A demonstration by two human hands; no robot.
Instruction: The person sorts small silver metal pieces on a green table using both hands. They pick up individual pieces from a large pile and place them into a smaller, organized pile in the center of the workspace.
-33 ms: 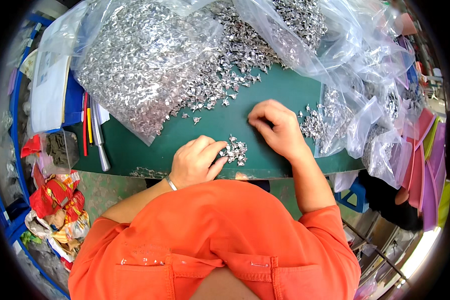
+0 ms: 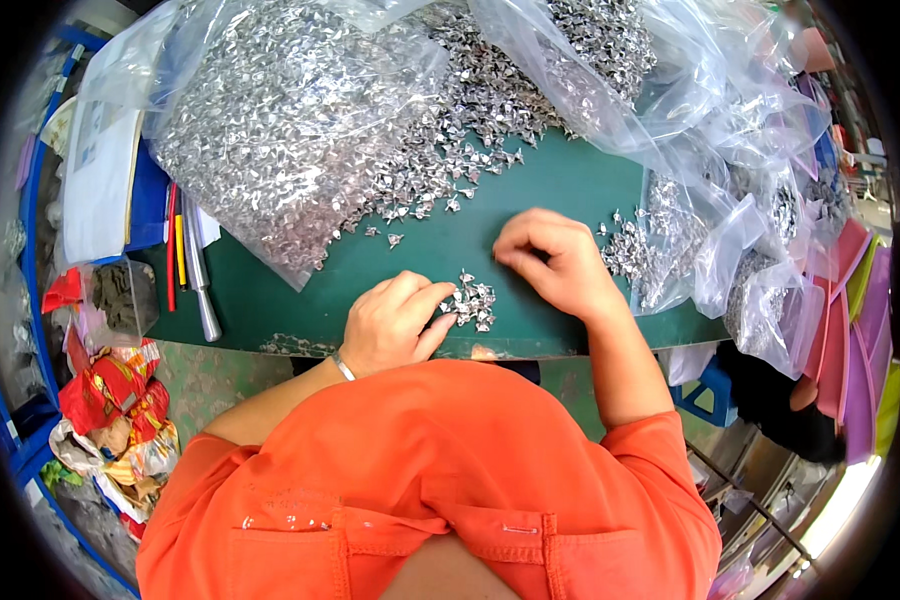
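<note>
A small pile of shiny silver metal pieces (image 2: 470,303) lies near the front edge of the green table (image 2: 370,290). At its left side rests my left hand (image 2: 392,318), thumb and forefinger apart and their tips at the nearest pieces. My right hand (image 2: 558,262) is on the tabletop, up and to the right of the pile, with fingers curled and thumb tip close to the forefinger. Anything held between those tips is hidden. Beyond both hands, a big heap of the same pieces (image 2: 480,150) spills from a clear plastic bag (image 2: 290,130).
More pieces (image 2: 625,248) lie right of my right hand, beside clear bags (image 2: 730,230). At left are a red pen (image 2: 171,250), a yellow pen (image 2: 179,245), a metal tool (image 2: 200,280), papers (image 2: 100,180) and a clear tub (image 2: 120,300). A blue stool (image 2: 710,395) stands below right.
My right hand has shifted very slightly, its knuckles a little lower. The left hand and the pile look the same.
</note>
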